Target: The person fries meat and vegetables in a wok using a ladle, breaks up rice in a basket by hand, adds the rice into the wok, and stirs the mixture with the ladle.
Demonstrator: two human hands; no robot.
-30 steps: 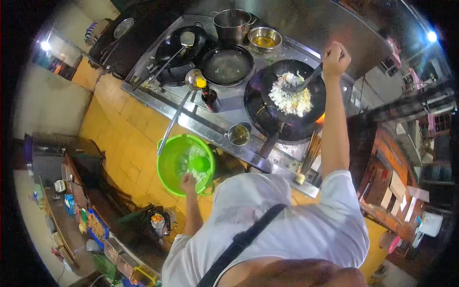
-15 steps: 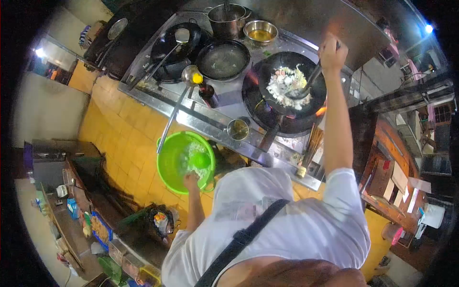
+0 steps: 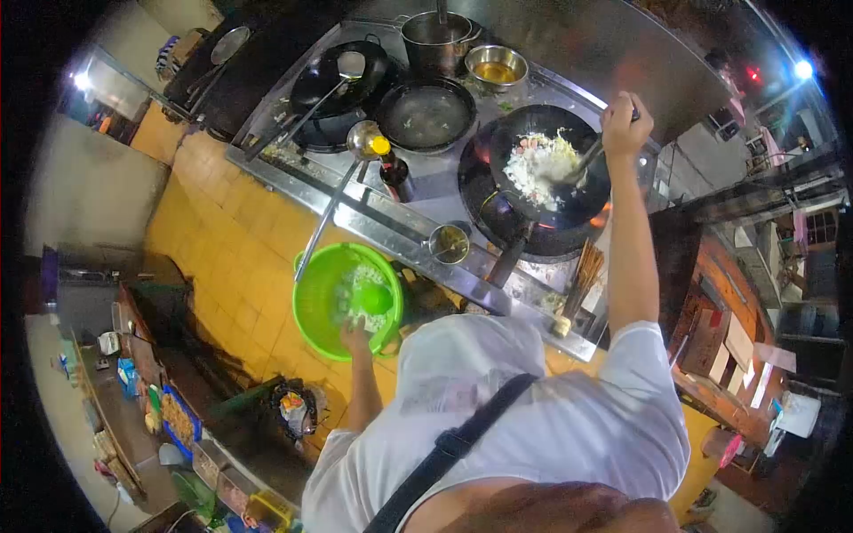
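Note:
My right hand [image 3: 627,124] is wrapped round the handle of a ladle [image 3: 590,156]. The ladle's blurred head rests among white rice with pink and yellowish bits [image 3: 537,171] in a black wok [image 3: 506,133]. Flames show at the right side of the burner under it. Low on the left, my left hand [image 3: 354,338] reaches into a green basin [image 3: 305,306] holding white rice. Its fingers look closed at the near edge of a rounded green scoop [image 3: 377,299]; the grip itself is partly hidden.
Along the stove stand a dark pan [image 3: 425,115], another wok [image 3: 324,93], a pot [image 3: 435,49], a metal bowl of yellow liquid [image 3: 496,67], a bottle [image 3: 395,178] and a small cup [image 3: 449,243]. A long-handled ladle [image 3: 327,218] juts over the basin.
The view has shifted slightly. In the wok, the ladle head has moved through the rice toward the right, and the rice has spread differently. My left hand stays in the basin.

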